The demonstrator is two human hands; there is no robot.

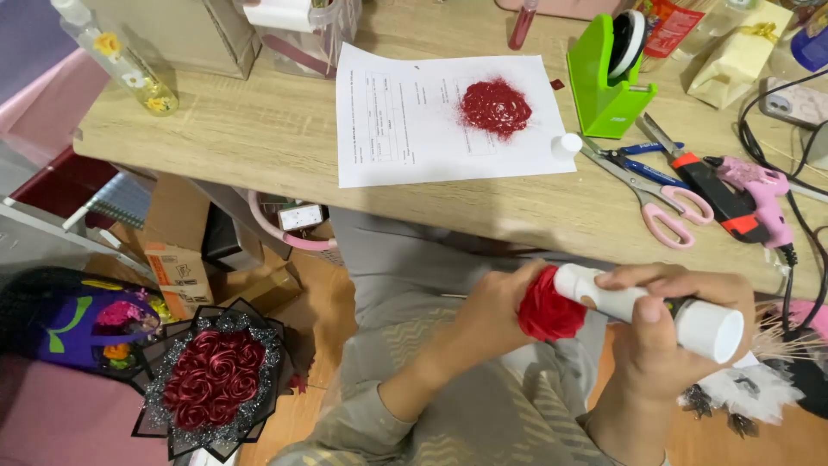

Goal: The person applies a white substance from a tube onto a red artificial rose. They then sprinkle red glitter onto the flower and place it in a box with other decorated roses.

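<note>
Wooden table (259, 129): glitter pile (495, 107) on paper (405, 121), scissors (655, 185), tape dispenser (606, 78).

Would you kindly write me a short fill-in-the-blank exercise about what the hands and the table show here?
1. The left hand holds a ribbon rose coloured ____.
2. The right hand presses a ____ glue tube against that rose.
3. The red glitter pile lies on a sheet of ____.
4. The tape dispenser on the wooden table is coloured ____.

Missing words: red; white; paper; green.
</note>
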